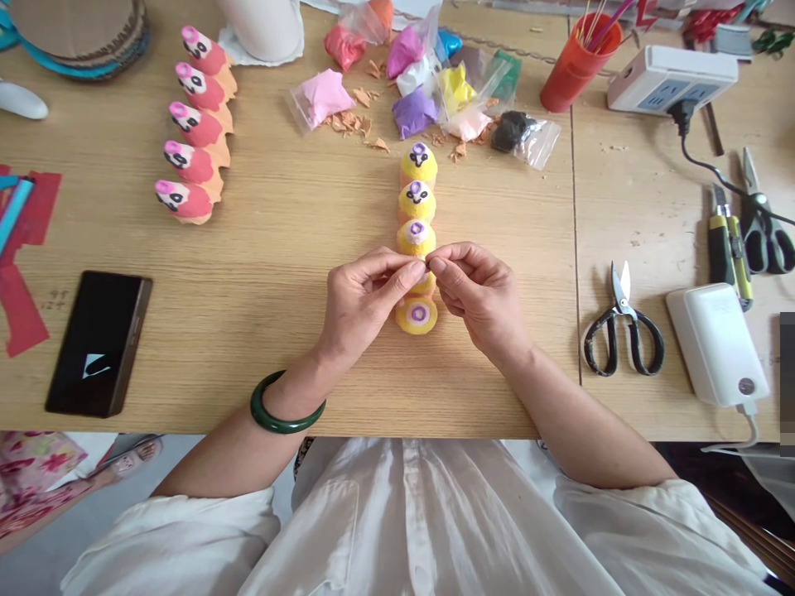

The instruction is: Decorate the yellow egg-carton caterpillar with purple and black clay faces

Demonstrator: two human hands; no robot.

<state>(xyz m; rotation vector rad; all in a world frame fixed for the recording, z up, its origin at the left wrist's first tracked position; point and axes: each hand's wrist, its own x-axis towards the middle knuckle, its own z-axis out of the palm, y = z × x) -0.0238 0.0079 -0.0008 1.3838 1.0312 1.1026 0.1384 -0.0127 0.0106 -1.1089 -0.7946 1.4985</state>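
Note:
My left hand (373, 294) and my right hand (481, 294) meet at the fingertips, both closed in a pinch. Between them is a tiny dark bit, which looks like black clay (427, 265). Just below lies a row of yellow clay-covered bumps (416, 240), partly hidden by my fingers. The two farthest bumps carry black eyes, a smile and a purple ring on a pale patch. On the third, and on the nearest one (416, 315), only the pale patch and purple ring show.
Bags of coloured clay (415, 112), black clay (514, 131) among them, lie at the back. A finished-looking red row (199, 141) is at left, a phone (99, 343) nearer. Scissors (623, 323), a white power bank (717, 343), cutters (729, 248) and a power strip (674, 79) occupy the right.

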